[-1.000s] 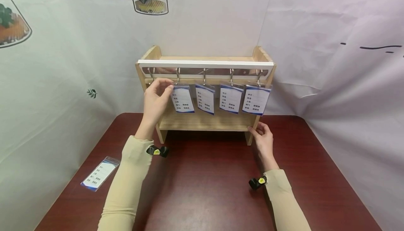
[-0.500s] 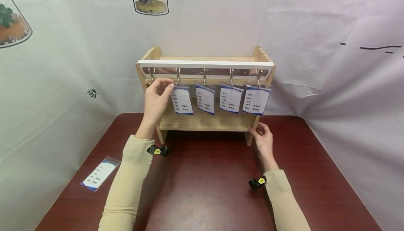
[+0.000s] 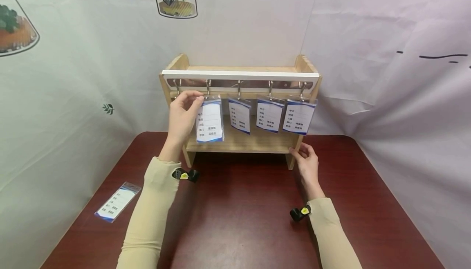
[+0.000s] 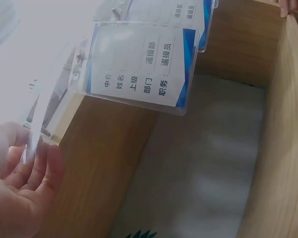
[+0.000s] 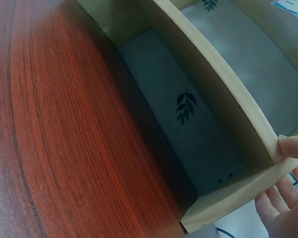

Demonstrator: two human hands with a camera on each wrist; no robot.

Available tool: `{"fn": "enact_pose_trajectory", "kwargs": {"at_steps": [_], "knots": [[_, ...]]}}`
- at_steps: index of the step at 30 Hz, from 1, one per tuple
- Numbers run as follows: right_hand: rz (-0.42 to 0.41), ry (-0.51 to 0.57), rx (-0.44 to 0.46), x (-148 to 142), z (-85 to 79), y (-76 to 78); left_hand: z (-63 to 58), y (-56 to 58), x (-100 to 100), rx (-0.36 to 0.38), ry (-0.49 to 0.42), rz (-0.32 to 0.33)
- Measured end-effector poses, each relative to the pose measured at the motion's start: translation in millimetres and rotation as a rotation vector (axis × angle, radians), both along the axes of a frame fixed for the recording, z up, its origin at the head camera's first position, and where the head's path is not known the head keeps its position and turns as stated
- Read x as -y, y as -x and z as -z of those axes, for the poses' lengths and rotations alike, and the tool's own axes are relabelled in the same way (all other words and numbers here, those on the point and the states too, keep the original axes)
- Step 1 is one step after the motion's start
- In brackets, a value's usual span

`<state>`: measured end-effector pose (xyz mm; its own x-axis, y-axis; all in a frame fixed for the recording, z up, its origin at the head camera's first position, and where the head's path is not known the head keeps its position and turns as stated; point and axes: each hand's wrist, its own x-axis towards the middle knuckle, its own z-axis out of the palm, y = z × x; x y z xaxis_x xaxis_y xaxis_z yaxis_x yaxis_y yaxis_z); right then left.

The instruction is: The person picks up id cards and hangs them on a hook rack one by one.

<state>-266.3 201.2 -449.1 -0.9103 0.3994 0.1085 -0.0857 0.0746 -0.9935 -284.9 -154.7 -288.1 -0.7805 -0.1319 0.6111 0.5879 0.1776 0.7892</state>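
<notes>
My left hand [image 3: 182, 115] pinches the upper left edge of a clear-sleeved badge [image 3: 209, 122] in front of the second hook from the left. Seen from the left wrist, that badge [image 4: 38, 114] is nearly edge-on between thumb and fingers; whether its slot is on the hook is hidden. On the hooks further right hang 3 similar badges, the left one [image 3: 239, 116] turned slightly sideways. My right hand [image 3: 308, 162] grips the right side panel of the wooden shelf [image 3: 239, 144], thumb at its front and fingers outside, as the right wrist view shows.
One more badge [image 3: 117, 202] lies flat on the dark red table [image 3: 235, 220] at the left. A white hook rail [image 3: 241, 74] runs along the shelf's front. The leftmost hook [image 3: 176, 84] is partly behind my left hand. Pale cloth walls [image 3: 250, 23] enclose the table.
The badge in my left hand has swung its lower end left and toward me, and now faces the front more squarely. The left hand has barely moved; the right hand stays put.
</notes>
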Motion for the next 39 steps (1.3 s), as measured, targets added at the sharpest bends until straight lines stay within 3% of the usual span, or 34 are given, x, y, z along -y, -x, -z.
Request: {"fn": "enact_pose_trajectory", "kwargs": {"at_steps": [9, 22, 33, 39], "knots": [[0.014, 0.012, -0.013, 0.9, 1.6, 1.4, 2.6, 2.7, 2.0, -0.043, 0.015, 0.038], [0.016, -0.005, -0.004, 1.1, 0.2, -0.2, -3.6, 0.1, 1.6, -0.038, 0.039, 0.062], [0.021, -0.006, -0.012, 1.2, 0.8, -0.3, -0.5, -0.2, -2.0, -0.053, 0.011, 0.062], [0.013, -0.005, -0.007, 2.0, -0.4, -1.0, -0.3, -1.5, -4.1, -0.069, 0.016, 0.029]]}}
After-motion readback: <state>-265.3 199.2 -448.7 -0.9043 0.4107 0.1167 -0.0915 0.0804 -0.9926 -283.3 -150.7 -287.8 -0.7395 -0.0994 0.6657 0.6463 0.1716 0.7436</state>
